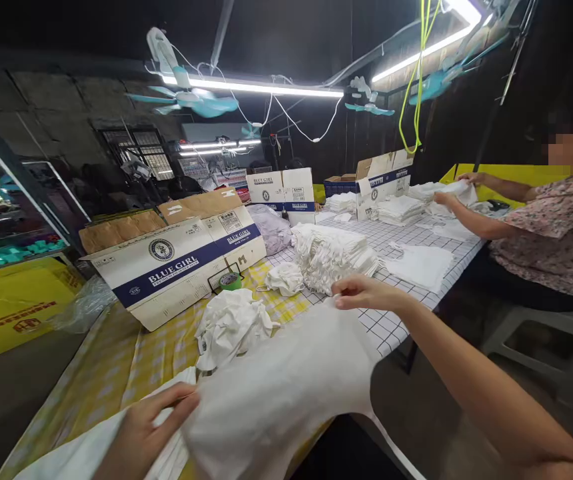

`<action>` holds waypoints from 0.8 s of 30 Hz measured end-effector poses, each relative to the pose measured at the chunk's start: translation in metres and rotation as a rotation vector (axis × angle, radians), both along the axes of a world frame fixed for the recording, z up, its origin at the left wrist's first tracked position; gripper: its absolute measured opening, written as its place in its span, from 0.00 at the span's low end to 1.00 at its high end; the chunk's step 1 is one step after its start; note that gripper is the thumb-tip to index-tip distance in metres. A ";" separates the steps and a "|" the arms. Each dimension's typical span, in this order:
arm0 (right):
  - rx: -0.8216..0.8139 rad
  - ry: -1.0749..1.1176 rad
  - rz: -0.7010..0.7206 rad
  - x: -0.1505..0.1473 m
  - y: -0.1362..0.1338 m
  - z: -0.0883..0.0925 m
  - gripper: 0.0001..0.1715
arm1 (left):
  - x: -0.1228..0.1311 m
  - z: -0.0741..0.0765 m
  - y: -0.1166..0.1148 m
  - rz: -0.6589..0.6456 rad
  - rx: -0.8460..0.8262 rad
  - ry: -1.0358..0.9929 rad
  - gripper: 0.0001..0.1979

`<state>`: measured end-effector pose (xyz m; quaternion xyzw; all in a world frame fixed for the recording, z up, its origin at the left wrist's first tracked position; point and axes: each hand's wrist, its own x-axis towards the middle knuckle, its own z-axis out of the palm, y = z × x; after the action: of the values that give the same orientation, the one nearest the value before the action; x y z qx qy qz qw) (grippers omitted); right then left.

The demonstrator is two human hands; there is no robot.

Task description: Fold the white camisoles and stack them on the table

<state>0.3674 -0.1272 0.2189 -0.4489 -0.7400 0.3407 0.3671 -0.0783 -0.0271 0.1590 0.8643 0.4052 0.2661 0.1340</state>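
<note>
A white cloth garment [276,393] lies spread across the near table edge. My left hand [141,430] pinches its near left part, fingers closed on the fabric. My right hand [361,293] grips the far right corner of the same garment, fingers curled. Just beyond lie a crumpled white cloth [231,327] and a smaller bundle [285,278]. A tall pile of folded white cloths [331,257] stands beside my right hand.
A "BLUE GIRL" cardboard box [176,267] lies on the yellow checked tablecloth [116,360], with a green tape roll [230,281] by it. More boxes [281,190] stand further back. A co-worker's hands [449,197] handle white cloth at the far right. A grey stool [541,340] stands on the right.
</note>
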 end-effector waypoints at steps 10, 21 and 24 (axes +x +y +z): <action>-0.294 -0.361 -0.287 -0.004 0.086 -0.181 0.08 | 0.062 -0.151 0.046 0.114 -0.266 0.147 0.15; -0.094 -0.430 -0.287 0.001 0.136 -0.205 0.05 | 0.060 -0.153 0.082 0.261 -0.238 0.117 0.15; -0.024 -0.463 -0.313 -0.010 0.145 -0.214 0.04 | 0.060 -0.157 0.088 0.336 -0.188 0.098 0.13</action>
<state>0.3577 0.0176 0.0045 -0.6279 -0.7217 0.1770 0.2313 -0.0180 0.0607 0.0019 0.7801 0.5728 0.2035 0.1481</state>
